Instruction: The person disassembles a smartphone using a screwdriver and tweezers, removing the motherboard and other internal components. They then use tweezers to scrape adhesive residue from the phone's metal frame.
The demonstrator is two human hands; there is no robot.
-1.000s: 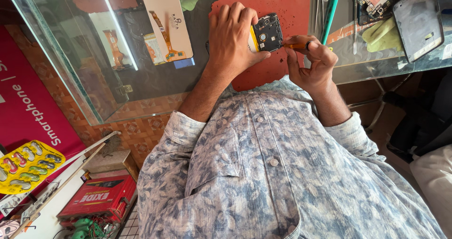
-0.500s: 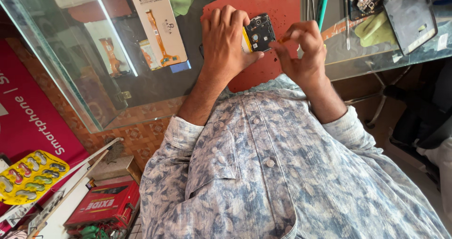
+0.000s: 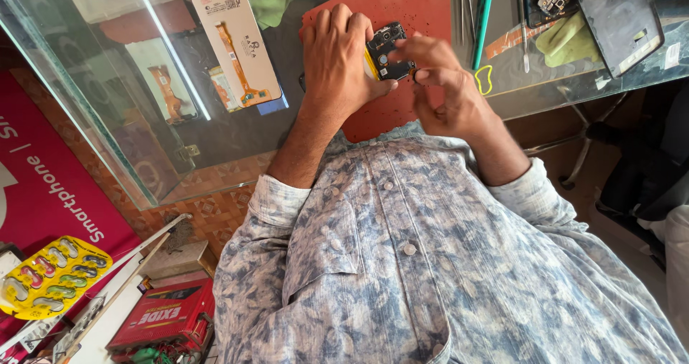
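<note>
Holding an opened phone body [image 3: 390,52] flat on the red mat [image 3: 402,5], my left hand [image 3: 337,59] lies over its near end, fingers curled close around it and thumb pressed to its edge, which looks meant to keep it from sliding. My right hand [image 3: 441,84] sits just beside those fingers, its fingertips [image 3: 420,73] pinched narrow at the phone's edge, though I cannot tell whether they grip anything. Beyond the fingertips lie a green tool [image 3: 482,12] and tweezers [image 3: 466,2] on the glass counter [image 3: 538,95], seemingly within reach.
</note>
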